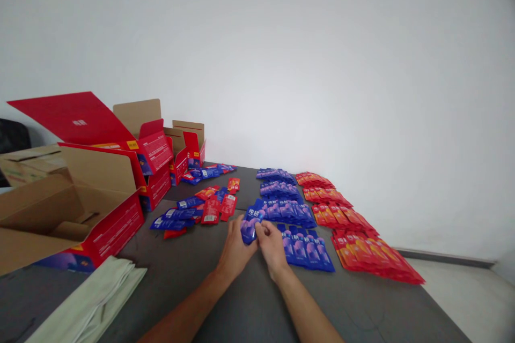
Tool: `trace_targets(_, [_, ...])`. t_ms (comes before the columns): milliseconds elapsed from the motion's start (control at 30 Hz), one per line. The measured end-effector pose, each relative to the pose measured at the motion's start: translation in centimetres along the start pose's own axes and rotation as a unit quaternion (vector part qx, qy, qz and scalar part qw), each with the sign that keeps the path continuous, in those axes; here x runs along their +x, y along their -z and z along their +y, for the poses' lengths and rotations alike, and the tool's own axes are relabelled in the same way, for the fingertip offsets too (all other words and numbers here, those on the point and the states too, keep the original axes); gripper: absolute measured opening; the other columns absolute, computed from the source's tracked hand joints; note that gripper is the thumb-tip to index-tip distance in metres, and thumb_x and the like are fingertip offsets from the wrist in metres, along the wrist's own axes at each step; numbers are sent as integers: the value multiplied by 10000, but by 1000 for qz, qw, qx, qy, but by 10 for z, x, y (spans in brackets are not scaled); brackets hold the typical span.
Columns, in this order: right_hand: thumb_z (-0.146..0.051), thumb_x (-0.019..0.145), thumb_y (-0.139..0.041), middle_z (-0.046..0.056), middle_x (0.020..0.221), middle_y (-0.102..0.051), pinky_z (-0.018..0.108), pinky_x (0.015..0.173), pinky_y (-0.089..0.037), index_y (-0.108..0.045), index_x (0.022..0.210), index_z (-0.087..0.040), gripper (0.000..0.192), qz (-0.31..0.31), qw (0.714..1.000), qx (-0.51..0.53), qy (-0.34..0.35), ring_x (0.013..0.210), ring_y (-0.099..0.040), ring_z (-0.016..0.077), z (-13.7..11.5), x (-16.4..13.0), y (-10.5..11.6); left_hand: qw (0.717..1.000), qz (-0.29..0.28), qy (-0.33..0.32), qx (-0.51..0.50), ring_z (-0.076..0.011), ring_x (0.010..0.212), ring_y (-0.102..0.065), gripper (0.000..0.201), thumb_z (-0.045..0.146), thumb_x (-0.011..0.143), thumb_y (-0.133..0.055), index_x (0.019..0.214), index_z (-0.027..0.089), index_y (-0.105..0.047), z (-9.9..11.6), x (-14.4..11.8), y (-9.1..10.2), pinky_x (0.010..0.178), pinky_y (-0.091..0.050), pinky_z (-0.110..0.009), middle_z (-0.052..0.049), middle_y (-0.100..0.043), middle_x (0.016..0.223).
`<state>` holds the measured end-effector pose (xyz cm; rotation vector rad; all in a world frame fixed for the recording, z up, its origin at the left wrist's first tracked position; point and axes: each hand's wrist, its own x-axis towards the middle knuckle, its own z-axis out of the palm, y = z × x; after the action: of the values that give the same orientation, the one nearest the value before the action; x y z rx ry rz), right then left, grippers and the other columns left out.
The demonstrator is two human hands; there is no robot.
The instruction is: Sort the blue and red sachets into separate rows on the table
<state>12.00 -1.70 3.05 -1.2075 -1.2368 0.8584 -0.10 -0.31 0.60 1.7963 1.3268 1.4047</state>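
A blue and purple sachet [250,225] with white lettering is held up in front of me, printed side showing. My left hand [234,244] is closed around its left and lower edge; whether more sachets lie behind it I cannot tell. My right hand [271,246] pinches the same sachet at its lower right side. Just right of my hands, blue sachets [308,249] lie overlapped in a neat row, with further blue rows [286,211] behind. Farther right are matching rows of red and orange sachets [366,252].
Loose mixed blue and red sachets [210,210] lie left of centre, with another pile [209,172] behind. Open red cartons [120,225] line the left side of the dark table [249,305]. A folded pale green cloth [94,300] lies front left. A white wall [314,64] stands behind.
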Motion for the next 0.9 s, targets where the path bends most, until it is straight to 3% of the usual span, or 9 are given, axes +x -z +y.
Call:
trace_targets(100, [-551, 819, -583, -16, 695, -594, 244, 612, -410, -640, 806, -181, 375, 3, 998, 54, -23, 646, -509, 145, 7, 0, 0, 997, -18, 57, -55, -226, 1080, -592, 821, 326, 649, -741, 1372, 166, -388, -4, 4, 3, 958, -461, -359, -106, -565, 1185])
trace_targets(167, [-564, 819, -584, -11, 700, -597, 246, 606, -404, -647, 845, -180, 390, -12, 997, 72, -36, 642, -507, 147, 10, -2, 1, 985, -45, 112, -126, -199, 949, -638, 673, 366, 715, -684, 1318, 156, -472, -8, 11, 8, 871, -493, -326, -81, -637, 1069])
trace_targets(267, [-604, 797, -602, -3, 689, -599, 250, 601, -403, -652, 830, -176, 432, -30, 997, 60, -46, 642, -511, 153, 11, -7, 4, 965, -105, 132, -202, -183, 855, -643, 346, 416, 802, -579, 994, 144, -672, -14, 21, 18, 781, -492, -278, -60, -697, 916])
trace_targets(400, [-603, 787, -631, -2, 681, -595, 242, 596, -383, -633, 758, -170, 434, -34, 997, 54, -53, 643, -499, 145, 11, -10, 6, 953, -137, 160, -220, -118, 594, -549, 275, 408, 778, -615, 702, 147, -651, -20, 24, 26, 580, -412, -220, 5, -624, 637])
trace_targets(700, [-539, 763, -708, -45, 595, -511, 226, 540, -313, -576, 670, -166, 406, 8, 986, 156, -65, 544, -387, 89, 22, -11, 3, 915, -122, 212, -320, -89, 527, -490, 290, 400, 740, -677, 640, 147, -577, -6, 16, 20, 533, -366, -203, 26, -557, 574])
trace_targets(900, [-496, 827, -664, -30, 641, -552, 212, 525, -370, -593, 717, -170, 351, -47, 976, 201, -73, 559, -477, 89, 10, -18, 4, 864, -107, 277, -407, -97, 547, -539, 283, 387, 713, -725, 715, 136, -595, -12, 16, 20, 572, -445, -230, 7, -599, 626])
